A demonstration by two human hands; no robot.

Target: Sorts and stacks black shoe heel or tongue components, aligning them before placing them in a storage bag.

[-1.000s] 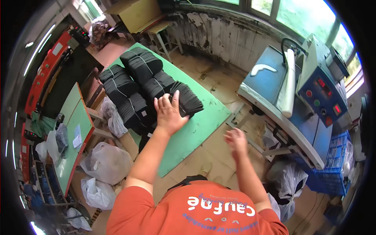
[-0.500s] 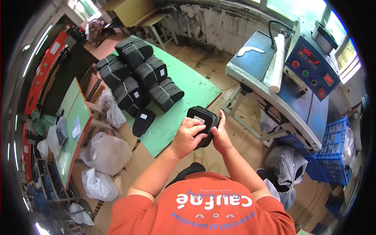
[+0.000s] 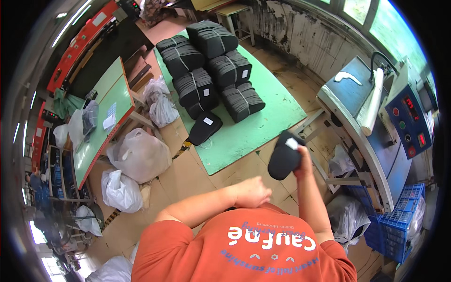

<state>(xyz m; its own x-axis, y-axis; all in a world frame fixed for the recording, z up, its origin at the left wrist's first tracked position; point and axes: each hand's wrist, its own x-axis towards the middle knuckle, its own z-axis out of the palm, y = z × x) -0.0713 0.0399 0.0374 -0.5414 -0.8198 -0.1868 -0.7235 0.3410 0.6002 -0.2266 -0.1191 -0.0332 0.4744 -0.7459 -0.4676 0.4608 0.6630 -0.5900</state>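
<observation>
My right hand [image 3: 303, 157] holds a bundle of black insole-shaped pieces [image 3: 283, 157] with a small white label, lifted over the cardboard-covered floor. My left hand [image 3: 253, 191] is pulled back to my chest, fingers curled, holding nothing that I can see. Ahead on a green mat [image 3: 263, 127] stand several tied stacks of the same black pieces [image 3: 211, 75]. One loose black bundle [image 3: 204, 128] lies at the mat's near left edge.
A blue press machine [image 3: 376, 117] with a control panel and a white roll stands on the right. Blue crates [image 3: 399, 230] sit below it. White plastic bags [image 3: 138, 155] lie to the left, beside a green-topped table [image 3: 101, 117].
Both hands held the black bundle half a second ago. Now my left hand has let go and drawn back to my chest, while my right hand carries the bundle to the right.
</observation>
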